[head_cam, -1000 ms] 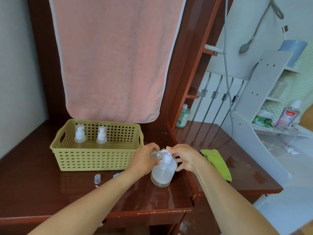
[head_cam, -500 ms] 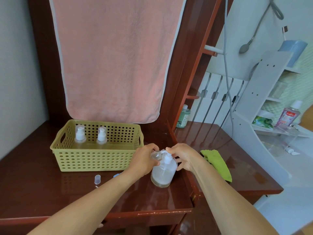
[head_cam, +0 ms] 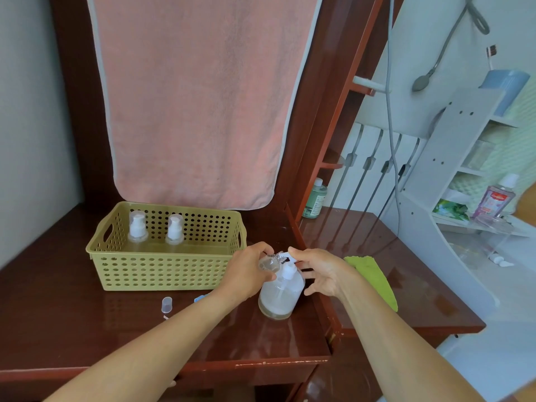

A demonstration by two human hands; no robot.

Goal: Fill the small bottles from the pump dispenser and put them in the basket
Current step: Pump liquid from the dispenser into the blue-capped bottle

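A clear pump dispenser (head_cam: pixel 280 294) stands on the brown table, roughly half full. My left hand (head_cam: pixel 248 271) grips a small clear bottle (head_cam: pixel 269 262), tilted with its open neck at the pump's spout. My right hand (head_cam: pixel 322 271) rests on the white pump head (head_cam: pixel 289 269), thumb on top, fingers spread. The olive basket (head_cam: pixel 162 271) at the left holds two small capped pump bottles (head_cam: pixel 137 227) (head_cam: pixel 175 229), standing upright. A small clear cap (head_cam: pixel 166 303) and a blue piece (head_cam: pixel 200 298) lie in front of the basket.
A pink towel (head_cam: pixel 197 97) hangs behind the basket. A green cloth (head_cam: pixel 374 277) lies right of my right hand. A green bottle (head_cam: pixel 315 198) stands at the back. White shelves (head_cam: pixel 452 158) with toiletries rise at the right. The table's front edge (head_cam: pixel 261 364) is near.
Almost nothing differs; both hands stay at the pump head and small bottle, with only a slight shift of the right hand's fingers.
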